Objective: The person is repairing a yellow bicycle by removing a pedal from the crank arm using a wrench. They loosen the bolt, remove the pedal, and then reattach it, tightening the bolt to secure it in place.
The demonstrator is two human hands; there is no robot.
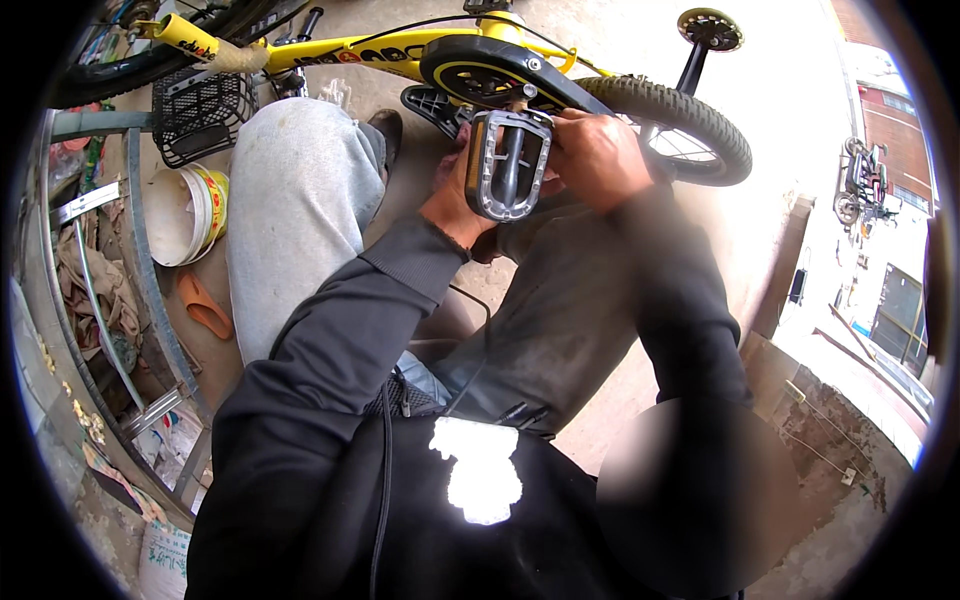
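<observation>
While a yellow bicycle (400, 62) spans the top of the frame, a metal rack (150, 265) piled with cloth runs down the left side. At the upper right sits the bicycle's wheel (715, 125), wrapped in a knobbly black tyre, and a long black chain guard (575, 90) reaches toward it from the top centre. A black basket (205, 118) rests at the upper left, and just below it a pale bucket (215, 205) lies tipped with its mouth showing.

Just above the centre of the frame, the person's two hands meet around one of the bicycle's pedals. The right hand (605, 155) is at the pedal's upper right edge, its fingers bent and drawn in narrow; whether they grip the pedal cannot be told. The left hand (452, 208) is at its left side, fingers partly hidden behind it, so what they hold cannot be told. That pedal (512, 168) is black and grey, its broad face toward the viewer. An orange slipper (205, 307) lies below the bucket.
</observation>
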